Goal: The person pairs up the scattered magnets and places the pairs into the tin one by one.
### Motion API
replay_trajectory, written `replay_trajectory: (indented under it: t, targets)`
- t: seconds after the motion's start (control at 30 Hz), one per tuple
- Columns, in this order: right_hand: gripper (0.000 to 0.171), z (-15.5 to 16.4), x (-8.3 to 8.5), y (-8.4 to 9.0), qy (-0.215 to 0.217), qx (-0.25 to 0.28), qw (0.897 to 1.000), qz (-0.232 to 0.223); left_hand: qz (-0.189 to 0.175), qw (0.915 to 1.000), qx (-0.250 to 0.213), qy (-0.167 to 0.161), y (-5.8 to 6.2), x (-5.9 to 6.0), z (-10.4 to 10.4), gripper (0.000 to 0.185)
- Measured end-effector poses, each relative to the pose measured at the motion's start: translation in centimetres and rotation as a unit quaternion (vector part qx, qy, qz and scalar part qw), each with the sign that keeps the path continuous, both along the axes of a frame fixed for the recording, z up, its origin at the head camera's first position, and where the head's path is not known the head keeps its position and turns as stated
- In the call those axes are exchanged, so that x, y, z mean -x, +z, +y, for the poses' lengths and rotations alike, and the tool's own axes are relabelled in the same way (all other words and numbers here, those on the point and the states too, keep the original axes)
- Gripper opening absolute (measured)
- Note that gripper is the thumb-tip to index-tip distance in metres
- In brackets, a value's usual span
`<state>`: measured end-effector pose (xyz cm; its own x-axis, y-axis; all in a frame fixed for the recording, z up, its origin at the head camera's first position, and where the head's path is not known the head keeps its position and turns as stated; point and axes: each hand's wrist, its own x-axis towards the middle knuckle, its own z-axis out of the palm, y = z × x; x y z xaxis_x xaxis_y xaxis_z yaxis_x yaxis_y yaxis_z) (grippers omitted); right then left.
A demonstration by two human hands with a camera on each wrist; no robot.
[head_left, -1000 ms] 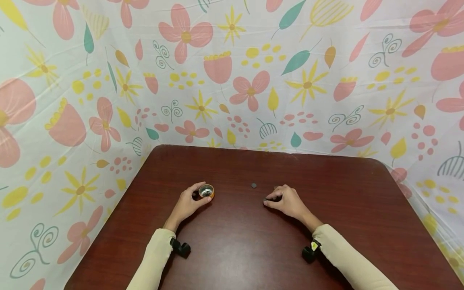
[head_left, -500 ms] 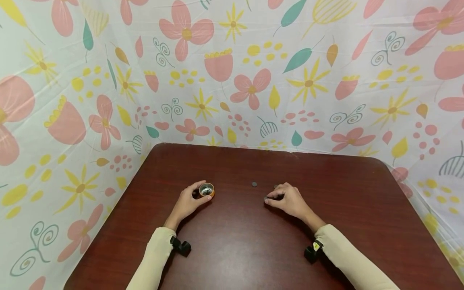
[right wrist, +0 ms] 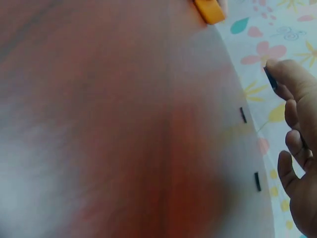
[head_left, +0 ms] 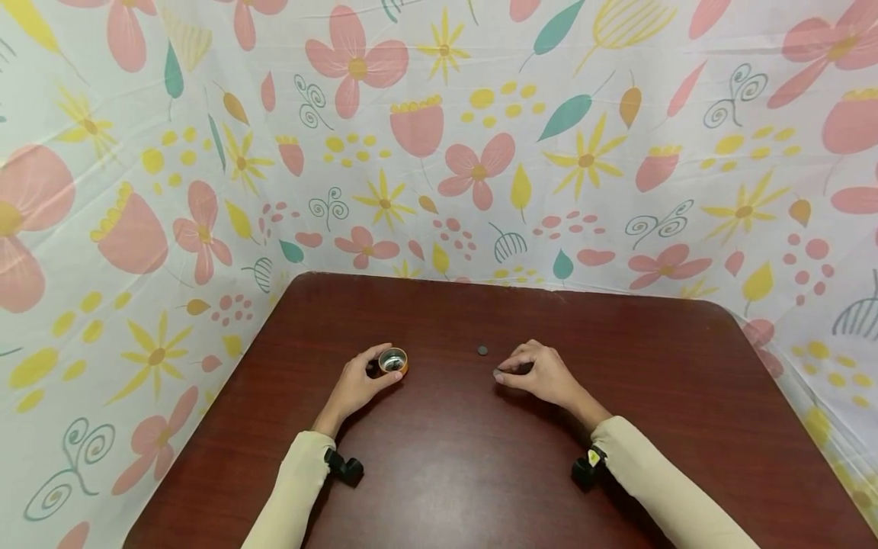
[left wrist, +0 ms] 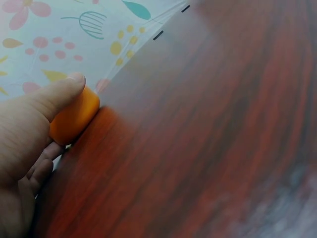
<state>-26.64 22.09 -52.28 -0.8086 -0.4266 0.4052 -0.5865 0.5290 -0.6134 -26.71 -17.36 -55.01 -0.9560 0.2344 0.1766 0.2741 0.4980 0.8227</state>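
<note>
table (head_left: 480, 473): dark red wood | on it: orange cup (head_left: 392, 361), dark disc (head_left: 482, 351)

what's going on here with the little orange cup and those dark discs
A person sits at a dark wooden table with both hands on it. The left hand grips a small orange container that stands open side up. The right hand pinches a small dark disc at its fingertips, low over the table. Another dark disc lies loose on the table between the two hands. The right wrist view shows two discs on the table, so a further one may be hidden behind the hand.
</note>
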Motion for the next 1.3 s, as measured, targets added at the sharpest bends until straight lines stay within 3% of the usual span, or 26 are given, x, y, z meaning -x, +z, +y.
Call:
replay_trajectory:
  t: [0.3,0.6,0.9,1.1,1.3]
  targets:
    - [0.014,-3.2,2.4,1.4,0.051,0.013,0.999,-0.011,-0.004,1.0000,0.009,0.001,0.1,0.1,0.0,0.066]
    - [0.007,-9.5,4.7,1.7,0.116,0.018,0.993,-0.025,-0.009,0.9999,0.007,0.005,0.1,0.1,0.0,0.067]
    - [0.009,-14.7,6.1,1.4,0.120,0.045,0.991,-0.032,-0.006,0.9999,0.010,0.002,0.2,0.3,0.1,0.068]
    - [0.012,-16.1,6.6,0.5,0.100,0.050,0.991,-0.070,-0.011,0.9999,0.010,0.002,0.0,0.3,0.1,0.067]
    - [0.015,-16.9,6.7,-0.4,0.097,0.058,0.990,-0.080,-0.013,0.9999,0.006,0.005,0.0,0.3,-0.1,0.067]
